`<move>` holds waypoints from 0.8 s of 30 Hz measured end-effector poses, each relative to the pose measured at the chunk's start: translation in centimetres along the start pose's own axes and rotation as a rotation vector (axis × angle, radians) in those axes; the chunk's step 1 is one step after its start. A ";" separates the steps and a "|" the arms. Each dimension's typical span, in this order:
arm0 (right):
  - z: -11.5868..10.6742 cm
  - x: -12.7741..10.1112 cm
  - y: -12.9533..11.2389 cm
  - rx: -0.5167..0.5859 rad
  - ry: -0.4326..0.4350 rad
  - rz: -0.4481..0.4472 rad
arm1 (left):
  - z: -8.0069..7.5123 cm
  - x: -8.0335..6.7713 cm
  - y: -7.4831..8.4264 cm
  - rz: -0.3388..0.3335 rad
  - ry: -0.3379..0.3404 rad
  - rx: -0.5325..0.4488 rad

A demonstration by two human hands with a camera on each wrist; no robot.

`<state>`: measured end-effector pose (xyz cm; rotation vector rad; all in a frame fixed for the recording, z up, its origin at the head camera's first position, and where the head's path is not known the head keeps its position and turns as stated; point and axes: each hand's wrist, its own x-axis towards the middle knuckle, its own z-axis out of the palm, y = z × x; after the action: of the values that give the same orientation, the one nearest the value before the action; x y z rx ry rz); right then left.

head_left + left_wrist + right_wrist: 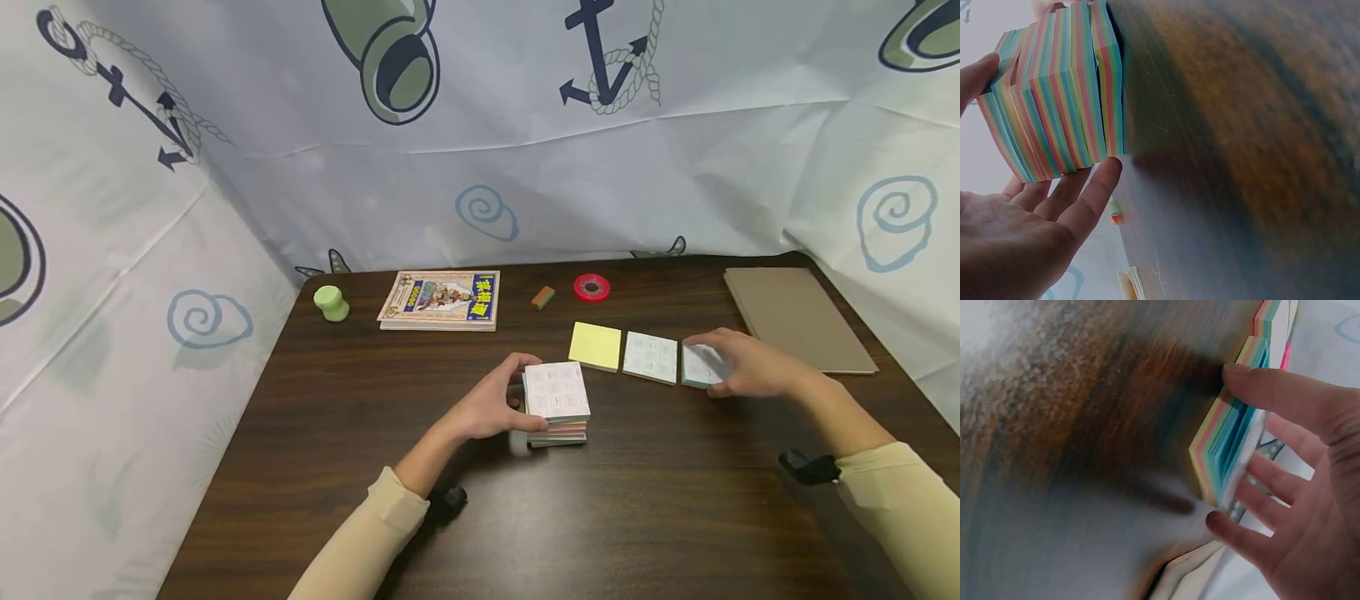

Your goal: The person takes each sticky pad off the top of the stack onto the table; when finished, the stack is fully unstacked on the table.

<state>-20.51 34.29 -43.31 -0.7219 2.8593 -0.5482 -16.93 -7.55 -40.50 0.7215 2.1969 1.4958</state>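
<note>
My left hand [491,407] holds a tall stack of sticky note pads [557,392] at its left side, thumb at the near side and fingers at the far side. In the left wrist view the stack [1054,100] shows edges striped in pink, yellow, green and blue. My right hand [761,367] grips a single sticky note pad [702,365], its thumb on the near edge and its fingers across the far side; the hand partly covers this pad. To its left, a white-topped pad [650,357] and a yellow-topped pad [595,345] lie in a row.
Along the back of the dark table [337,467] are a pale green knobbed object [332,303], a printed booklet [441,300], a small orange-and-green eraser [543,297] and a red ring-shaped roll [592,287]. A flat grey-brown board [795,312] lies back right, beyond my right hand.
</note>
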 end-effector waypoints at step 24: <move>2.1 4.0 -17.8 0.086 0.014 -0.360 | 0.1 1.1 -3.5 0.002 0.002 0.036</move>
<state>-15.92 17.12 -38.69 -1.2304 2.7087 -0.7167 -18.46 -7.82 -43.88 0.7340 2.2305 1.4622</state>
